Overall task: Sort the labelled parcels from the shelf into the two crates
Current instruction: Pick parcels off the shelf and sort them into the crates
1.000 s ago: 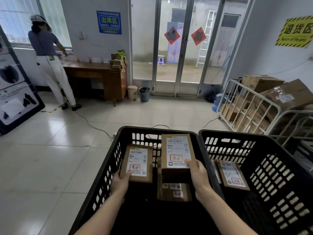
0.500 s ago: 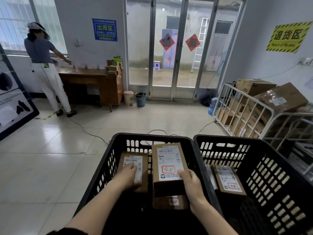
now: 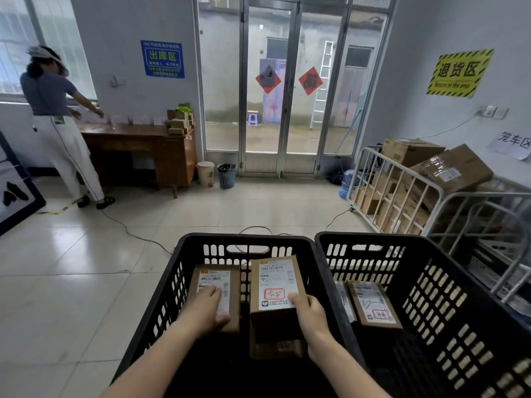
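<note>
A parcel depot: wall zone signs (image 3: 459, 73), roll cage (image 3: 402, 191) of cartons, black sorting crates (image 3: 330, 254).

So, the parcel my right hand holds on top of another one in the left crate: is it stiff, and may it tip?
Probably stiff: the upper parcel shows flat faces and sharp edges. Likely light: the right hand alone holds it. It could slide or tip, sitting over the lower parcel, not the left crate floor.
</note>
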Available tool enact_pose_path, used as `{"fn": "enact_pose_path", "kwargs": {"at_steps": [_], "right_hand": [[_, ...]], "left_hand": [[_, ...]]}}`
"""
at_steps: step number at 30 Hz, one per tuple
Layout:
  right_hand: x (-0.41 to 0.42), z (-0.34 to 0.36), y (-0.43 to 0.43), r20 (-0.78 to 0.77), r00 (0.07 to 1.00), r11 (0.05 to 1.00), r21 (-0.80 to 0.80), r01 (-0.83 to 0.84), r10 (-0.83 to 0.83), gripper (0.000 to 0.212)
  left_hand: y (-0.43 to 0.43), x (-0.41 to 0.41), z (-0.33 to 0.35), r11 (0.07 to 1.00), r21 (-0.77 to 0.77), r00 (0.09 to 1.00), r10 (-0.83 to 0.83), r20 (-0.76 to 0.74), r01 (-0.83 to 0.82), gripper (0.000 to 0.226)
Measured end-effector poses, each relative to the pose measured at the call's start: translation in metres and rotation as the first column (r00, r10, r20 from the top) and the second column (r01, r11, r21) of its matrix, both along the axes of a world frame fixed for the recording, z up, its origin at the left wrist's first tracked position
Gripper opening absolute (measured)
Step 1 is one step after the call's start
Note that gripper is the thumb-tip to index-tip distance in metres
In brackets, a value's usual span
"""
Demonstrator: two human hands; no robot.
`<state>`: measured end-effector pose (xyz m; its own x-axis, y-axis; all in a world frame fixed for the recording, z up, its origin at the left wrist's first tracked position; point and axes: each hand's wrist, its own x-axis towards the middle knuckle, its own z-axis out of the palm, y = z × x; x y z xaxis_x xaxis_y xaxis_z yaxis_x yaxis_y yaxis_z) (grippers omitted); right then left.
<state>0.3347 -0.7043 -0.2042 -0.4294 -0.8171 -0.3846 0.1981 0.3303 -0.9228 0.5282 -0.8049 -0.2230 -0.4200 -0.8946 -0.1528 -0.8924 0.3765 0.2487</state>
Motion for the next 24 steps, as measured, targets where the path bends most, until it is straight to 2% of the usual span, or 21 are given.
{"fn": "enact_pose_path", "kwargs": {"at_steps": [5,9,11,13,15,18,20,22,24], "right_hand": [[0.004,-0.015,-0.019,-0.064,0.997,0.995,0.088,0.037,-0.031,0.05],[0.006,-0.026,-0.025,-0.144,0.989,0.993,0.106,0.053,-0.037,0.045],[0.004,-0.03,-0.026,-0.221,0.975,0.992,0.11,0.061,-0.036,0.039],[0.003,-0.032,-0.03,-0.348,0.938,0.993,0.109,0.038,0.002,0.045],[0.002,-0.031,-0.035,-0.588,0.805,0.994,0.102,-0.031,0.086,0.053],[0.005,-0.025,-0.042,-0.862,0.446,0.962,0.151,-0.229,0.241,0.058],[0.006,-0.021,-0.046,-0.891,0.256,0.894,0.276,-0.353,0.376,0.059],[0.003,-0.018,-0.05,-0.863,0.165,0.833,0.386,-0.396,0.478,0.058],[0.0,-0.017,-0.053,-0.84,0.126,0.8,0.441,-0.406,0.527,0.056]], "left_hand": [[0.017,0.004,-0.001,0.996,-0.064,0.995,-0.054,0.085,0.06,0.074],[0.018,0.011,0.001,0.998,-0.044,0.997,-0.035,0.063,0.038,0.074],[0.017,0.013,0.003,0.999,-0.035,0.999,-0.024,0.045,0.026,0.073],[0.014,0.013,0.004,0.999,-0.033,0.999,-0.019,0.04,0.02,0.074],[0.011,0.012,0.005,1.0,-0.028,0.999,-0.013,0.043,0.014,0.075],[0.005,0.008,0.006,1.0,-0.013,0.999,-0.013,0.049,0.014,0.077],[0.002,0.005,0.007,1.0,-0.008,0.998,-0.02,0.055,0.02,0.077],[0.0,0.003,0.007,1.0,-0.005,0.998,-0.024,0.059,0.024,0.077],[-0.003,0.003,0.006,1.0,0.01,0.998,-0.019,0.066,0.019,0.077]]}}
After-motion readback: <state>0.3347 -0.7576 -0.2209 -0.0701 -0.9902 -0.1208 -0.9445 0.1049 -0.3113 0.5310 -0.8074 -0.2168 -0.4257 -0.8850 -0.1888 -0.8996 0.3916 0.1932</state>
